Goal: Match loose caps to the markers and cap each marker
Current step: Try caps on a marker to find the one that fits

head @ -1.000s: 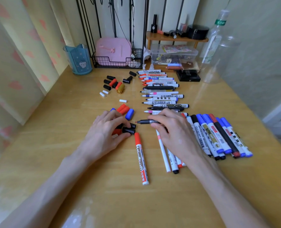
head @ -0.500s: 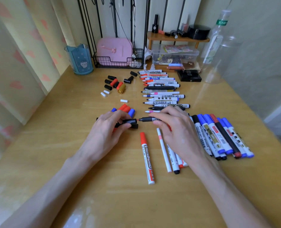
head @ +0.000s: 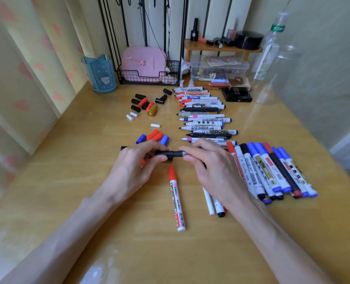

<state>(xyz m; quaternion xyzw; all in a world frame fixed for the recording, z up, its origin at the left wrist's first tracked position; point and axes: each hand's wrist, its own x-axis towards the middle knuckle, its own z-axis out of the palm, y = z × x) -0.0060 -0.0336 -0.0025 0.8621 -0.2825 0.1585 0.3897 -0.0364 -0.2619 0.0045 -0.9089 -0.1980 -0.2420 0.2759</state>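
My left hand (head: 135, 167) pinches a black cap (head: 167, 154) that sits over the tip of a marker (head: 184, 154) gripped by my right hand (head: 213, 167). Cap and marker meet between my fingertips. A red-capped marker (head: 176, 198) lies on the table just below my hands. A row of uncapped markers (head: 202, 119) lies further back. Capped markers (head: 272, 171) lie in a fan to the right. Loose red and blue caps (head: 154, 136) rest beyond my left hand; black, red, white and gold caps (head: 144, 105) lie further back.
A blue cup (head: 101, 73) and a wire basket (head: 149, 78) with a pink case stand at the back. A small wooden shelf (head: 221, 49), a clear box and a plastic bottle (head: 272, 48) stand back right. Two markers (head: 213, 203) poke out under my right wrist.
My left hand lifted a black cap from the table and brought it right onto the tip of the marker in my right hand; the gap between cap and tip has closed.
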